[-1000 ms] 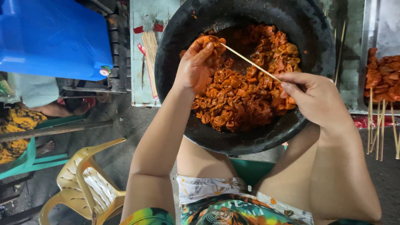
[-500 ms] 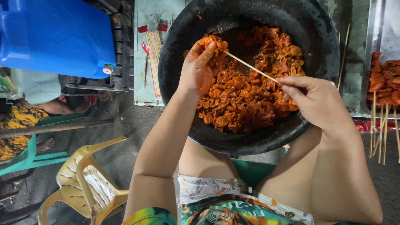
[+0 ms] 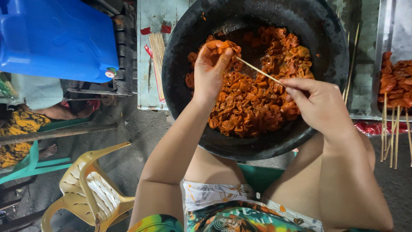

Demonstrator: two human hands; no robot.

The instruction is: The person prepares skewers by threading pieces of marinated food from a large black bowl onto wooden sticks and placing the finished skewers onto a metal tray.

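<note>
Head view: we hold a bamboo skewer [image 3: 259, 72] pinched in our right hand [image 3: 319, 105], its long axis running up-left to the tip, where our left hand [image 3: 211, 68] grips an orange meat piece [image 3: 225, 45] over the black basin [image 3: 330, 47], frame centre.

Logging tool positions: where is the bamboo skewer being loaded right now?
In the head view, the skewer spans the black basin, held by the right hand, its tip at the left hand pinching orange meat.
</note>
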